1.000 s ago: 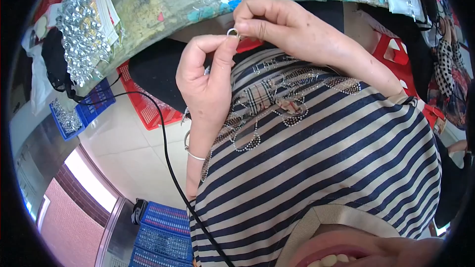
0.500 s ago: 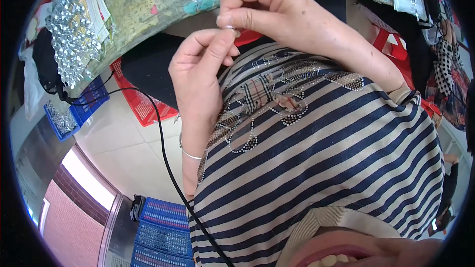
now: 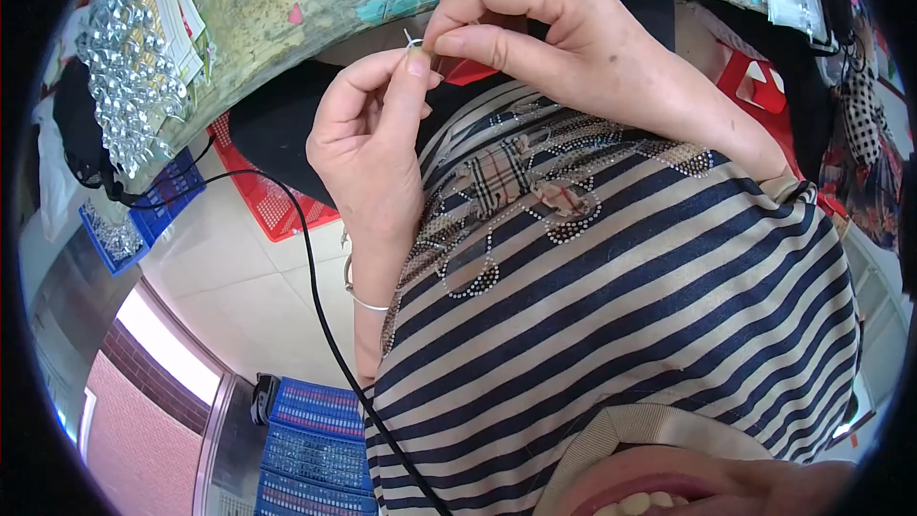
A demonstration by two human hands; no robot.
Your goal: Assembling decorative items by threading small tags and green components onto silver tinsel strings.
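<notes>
Pale floor tiles [image 3: 248, 296] lie below you, with a worn greenish worktop [image 3: 287, 0] curving along the top of the view and a black cable [image 3: 315, 296] trailing down past your striped shirt [image 3: 621, 325]. You hold your two hands together just under the worktop's near edge, in front of your chest. Your left hand [image 3: 368, 153] is raised, wrist bent, with thumb and forefinger pinched shut on a small silver ring [image 3: 413, 41], of which only a sliver shows above the fingertips. Your right hand [image 3: 554, 38] comes across from the right, its fingers curled and closed on the same small piece from above. You seem to be in the middle of fitting or closing that piece; the next move likely calls for a steady pinch and a small twist between the fingertips, since so little of it is exposed
</notes>
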